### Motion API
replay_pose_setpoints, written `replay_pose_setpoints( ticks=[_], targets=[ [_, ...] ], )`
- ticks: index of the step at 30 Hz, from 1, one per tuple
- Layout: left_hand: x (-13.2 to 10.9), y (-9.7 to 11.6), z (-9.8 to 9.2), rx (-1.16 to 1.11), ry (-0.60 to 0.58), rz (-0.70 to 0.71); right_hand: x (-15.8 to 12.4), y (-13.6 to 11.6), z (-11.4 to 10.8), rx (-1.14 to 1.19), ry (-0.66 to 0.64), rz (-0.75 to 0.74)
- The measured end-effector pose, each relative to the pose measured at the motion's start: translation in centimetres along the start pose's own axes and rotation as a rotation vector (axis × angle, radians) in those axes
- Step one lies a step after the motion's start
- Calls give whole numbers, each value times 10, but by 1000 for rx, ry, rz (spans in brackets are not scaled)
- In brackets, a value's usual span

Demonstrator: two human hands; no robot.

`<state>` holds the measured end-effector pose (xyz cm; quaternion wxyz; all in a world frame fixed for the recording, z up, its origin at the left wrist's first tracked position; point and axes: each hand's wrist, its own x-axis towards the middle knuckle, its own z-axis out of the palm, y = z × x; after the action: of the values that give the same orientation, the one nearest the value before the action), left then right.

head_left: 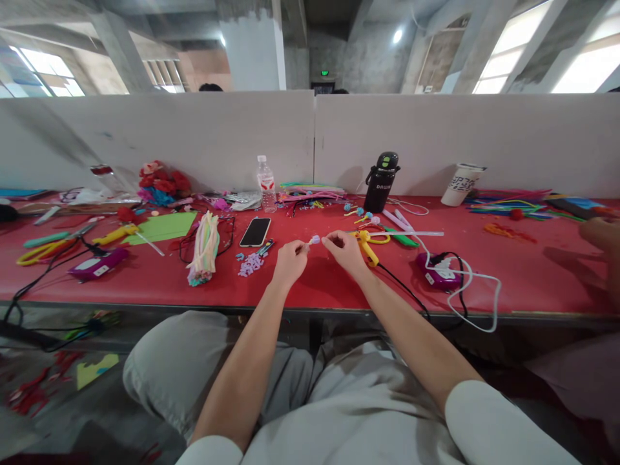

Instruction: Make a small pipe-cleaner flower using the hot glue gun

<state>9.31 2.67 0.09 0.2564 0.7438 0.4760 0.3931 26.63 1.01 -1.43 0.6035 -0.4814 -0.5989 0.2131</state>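
My left hand (290,261) pinches a small lilac craft piece (315,239) between thumb and fingertips, held just above the red table. Close on its right, my right hand (345,250) has thumb and forefinger brought together; whatever may be between them is too small to make out. A pile of small lilac bits (250,264) lies left of my left hand, below a phone (255,232). Right beside my right hand is a yellow glue gun (369,250) with a clear glue stick (421,234) projecting from it.
Pastel pipe cleaners (204,248) lie bundled at left. A purple power socket (440,272) with looping cables sits at right. Along the partition stand a water bottle (266,184), a black flask (381,184) and a tilted cup (461,185). Another person's hand (600,234) shows far right.
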Motion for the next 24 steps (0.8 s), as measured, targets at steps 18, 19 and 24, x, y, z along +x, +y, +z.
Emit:
replay_pose_setpoints(
  ticks=[18,19,24],
  targets=[
    [-1,1,0,27,-5,48,0,-3,1,-7,-37,5],
    [-2,2,0,28,-3,54,0,-3,1,-12,-38,6],
    [-2,2,0,29,-4,73,0,-1,1,-40,-36,10]
  ],
)
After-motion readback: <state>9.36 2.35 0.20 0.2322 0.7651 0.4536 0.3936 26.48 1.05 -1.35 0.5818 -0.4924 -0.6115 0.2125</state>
